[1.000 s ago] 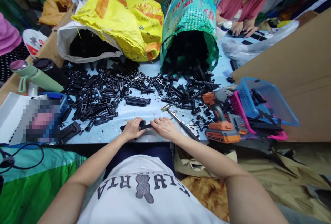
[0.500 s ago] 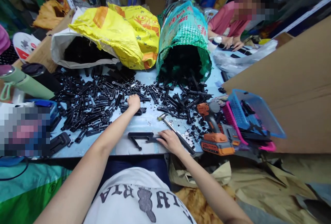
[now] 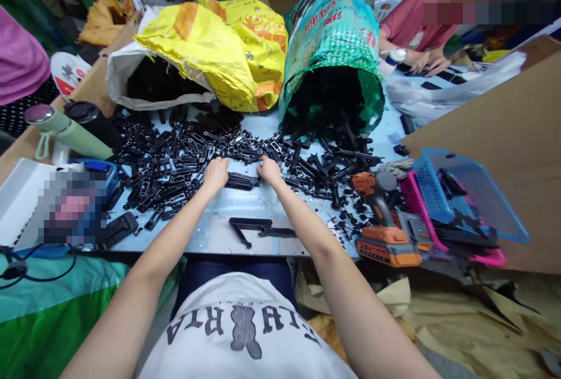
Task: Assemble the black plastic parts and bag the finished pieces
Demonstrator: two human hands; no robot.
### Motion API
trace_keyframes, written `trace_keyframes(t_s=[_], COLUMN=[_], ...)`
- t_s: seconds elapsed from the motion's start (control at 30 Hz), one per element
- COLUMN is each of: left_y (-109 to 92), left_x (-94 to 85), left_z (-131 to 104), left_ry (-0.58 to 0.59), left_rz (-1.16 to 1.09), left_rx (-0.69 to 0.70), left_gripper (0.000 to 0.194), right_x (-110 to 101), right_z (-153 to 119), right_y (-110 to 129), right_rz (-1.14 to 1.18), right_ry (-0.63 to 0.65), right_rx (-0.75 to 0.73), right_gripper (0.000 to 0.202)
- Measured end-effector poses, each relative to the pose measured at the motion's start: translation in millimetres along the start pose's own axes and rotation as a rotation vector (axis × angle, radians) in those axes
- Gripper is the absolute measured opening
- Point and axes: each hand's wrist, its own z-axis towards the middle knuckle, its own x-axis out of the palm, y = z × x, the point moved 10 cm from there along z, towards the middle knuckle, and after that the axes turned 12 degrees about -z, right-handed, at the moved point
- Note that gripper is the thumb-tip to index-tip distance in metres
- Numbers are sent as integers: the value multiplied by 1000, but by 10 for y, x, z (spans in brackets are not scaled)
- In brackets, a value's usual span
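My left hand (image 3: 216, 173) is at the near edge of the heap of black plastic parts (image 3: 170, 163), fingers curled and closed; what they hold, if anything, is hidden. Across a small gap, my right hand (image 3: 269, 170) has its fingers drawn together over small black pieces, and its grip is too small to make out. Between and just below both hands lies a short stack of long black parts (image 3: 239, 181). Closer to me, a black jointed bracket (image 3: 249, 223) rests untouched on the table, its right end running under my right forearm.
A yellow sack (image 3: 210, 46) and a green sack (image 3: 328, 46) lie open at the back. An orange cordless drill (image 3: 379, 221) stands right, beside a blue basket (image 3: 438, 192). Bottles (image 3: 70, 131) stand left. A co-worker's hands (image 3: 427, 62) are at the far right.
My right hand has left the bracket and moved forward to the small parts. My left hand has shifted slightly left, off the stack. The hammer is now out of sight around my right forearm.
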Motion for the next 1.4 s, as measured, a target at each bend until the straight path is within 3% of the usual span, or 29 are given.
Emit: trace_keyframes(t_s=[0.1, 0.2, 0.3, 0.43, 0.57, 0.63, 0.73, 0.97, 1.17, 1.4], left_y=[-13, -26, -83, -245, -513, -554, -500, -458, -397, -241], left_x=[-51, 89, 215, 255, 322, 339, 302, 278, 303, 357], left_z=[-594, -1140, -1416, -1435, -1437, -1450, -1477, -1576, -1561, -1581], left_ry=[39, 158, 215, 221, 264, 231, 83, -105, -34, -46], left_rz=[-123, -198, -190, -28, 130, 160, 160, -11, -282, -470], left_rx=[122, 176, 187, 205, 333, 340, 293, 439, 470, 301], left_gripper=[24, 24, 24, 26, 26, 24, 20, 21, 24, 24], right_x=[-51, -179, -214, -127, -130, -161, -198, -208, -203, -207], right_z=[-227, -647, -1126, -1571, -1742, -1789, -1844, -1891, -1853, -1847], right_y=[-186, -323, -369, -365, -290, -225, -146, -50, -73, -77], right_rz=[59, 279, 504, 525, 429, 329, 172, 68, 30, 20], right_ry=[-26, -100, -90, -31, -36, -45, -55, -27, 22, 56], right_rx=[-49, -154, -259, -313, -384, -435, -483, -558, -535, -549], right_gripper=[20, 18, 20, 20, 15, 13, 12, 11, 13, 14])
